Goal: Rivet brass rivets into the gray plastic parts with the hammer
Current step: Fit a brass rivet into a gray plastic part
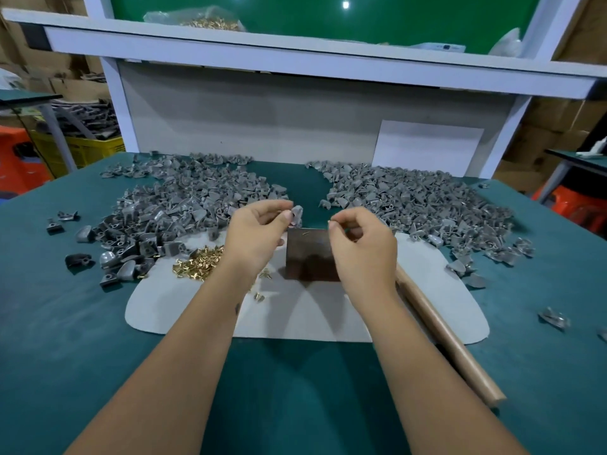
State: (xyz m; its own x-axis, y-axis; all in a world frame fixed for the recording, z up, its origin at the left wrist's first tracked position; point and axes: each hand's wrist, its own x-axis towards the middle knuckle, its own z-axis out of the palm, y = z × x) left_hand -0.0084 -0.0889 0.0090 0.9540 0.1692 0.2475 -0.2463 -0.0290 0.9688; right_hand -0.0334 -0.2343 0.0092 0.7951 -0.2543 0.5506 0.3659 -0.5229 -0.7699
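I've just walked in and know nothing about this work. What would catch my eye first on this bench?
Two big heaps of gray parts spread over the green table, left and right. Between them the left hand holds one part and the right hand pinches something tiny above a dark block. Shiny brass rivets lie left of the block; a wooden handle lies on the right.

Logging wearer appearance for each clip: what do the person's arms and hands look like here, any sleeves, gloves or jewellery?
Both forearms are bare as far as the frame shows, with no sleeves in view. The left hand and right hand wear no gloves, and no rings, watch or bracelet show. A small dark mark sits on the left forearm near the wrist; whether it is a tattoo or a smudge is unclear. Fingernails look short and unpainted.
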